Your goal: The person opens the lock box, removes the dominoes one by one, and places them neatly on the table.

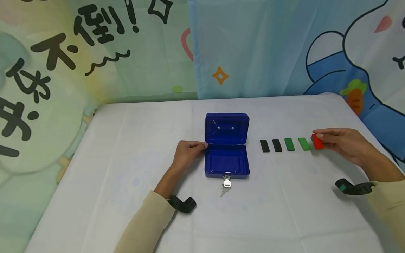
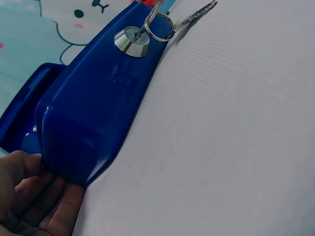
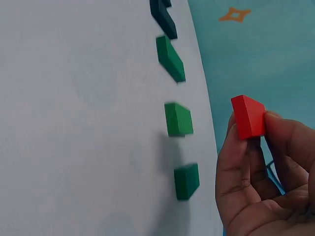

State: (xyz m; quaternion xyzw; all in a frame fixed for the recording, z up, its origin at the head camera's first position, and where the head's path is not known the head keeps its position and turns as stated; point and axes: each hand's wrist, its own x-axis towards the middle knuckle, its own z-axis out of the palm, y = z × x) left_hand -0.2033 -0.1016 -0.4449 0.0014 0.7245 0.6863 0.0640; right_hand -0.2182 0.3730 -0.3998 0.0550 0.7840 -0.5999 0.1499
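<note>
A blue metal cash box (image 1: 225, 161) stands on the white-covered table, its lid (image 1: 226, 133) raised at the back. Keys on a ring (image 1: 226, 183) hang from the lock at its front. My left hand (image 1: 186, 153) grips the box's left side, thumb at the rim and fingers against the outer wall in the left wrist view. My right hand (image 1: 345, 142) pinches a red block (image 3: 250, 117) between thumb and fingers, above the table. Left of it, a light green block (image 1: 304, 144) lies on the cloth. A dark green block (image 3: 187, 182) is mostly hidden behind the red one in the head view.
Further left in the row lie another green block (image 1: 289, 144) and two black blocks, one of them nearest the box (image 1: 264, 146). Printed curtains (image 1: 250, 52) hang behind the table's far edge. Each wrist wears a black camera mount (image 1: 182, 204).
</note>
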